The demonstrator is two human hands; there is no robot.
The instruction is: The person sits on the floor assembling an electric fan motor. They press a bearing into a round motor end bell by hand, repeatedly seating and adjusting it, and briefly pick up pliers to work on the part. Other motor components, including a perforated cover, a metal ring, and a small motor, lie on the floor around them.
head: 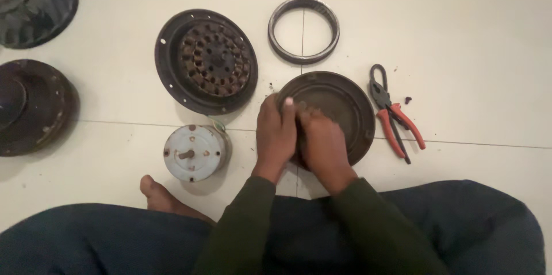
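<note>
A dark round metal cover [339,108] lies on the pale tiled floor in front of me. My left hand [276,137] grips its left rim, thumb up over the edge. Right beside it, my right hand [322,142] rests on the cover's lower left part with the fingers curled; what lies under them is hidden. The two hands touch each other.
A dark disc with a rusty perforated core [206,61] lies at upper left, a metal ring [303,30] above the cover, and red-handled pliers [394,114] to the right. A grey cylindrical motor part [192,152] stands by my bare foot [158,191]. Two dark domed covers [31,105] lie far left.
</note>
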